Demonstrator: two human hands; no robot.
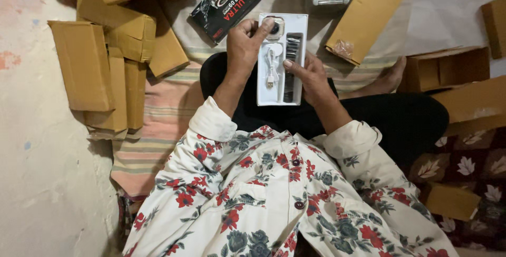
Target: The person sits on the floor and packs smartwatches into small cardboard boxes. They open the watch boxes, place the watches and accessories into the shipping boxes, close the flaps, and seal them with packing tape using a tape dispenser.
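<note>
While the person sits cross-legged on a striped mat (158,104) | left hand (243,46) grips white tray (300,25) at its left edge, thumb on the watch face (275,27) | right hand (311,75) grasps tray's right edge | tray over lap, centre | black lid (227,4) just far-left | brown cartons (110,62) left.

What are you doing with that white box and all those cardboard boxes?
A person sitting on the floor holds a white tray over their lap with both hands. The left hand grips its left edge, with the thumb on the watch face at the top. The right hand steadies the right side, beside the dark strap. A white cable lies in the tray. A black box lid rests just beyond, and brown cardboard boxes lie around.
</note>
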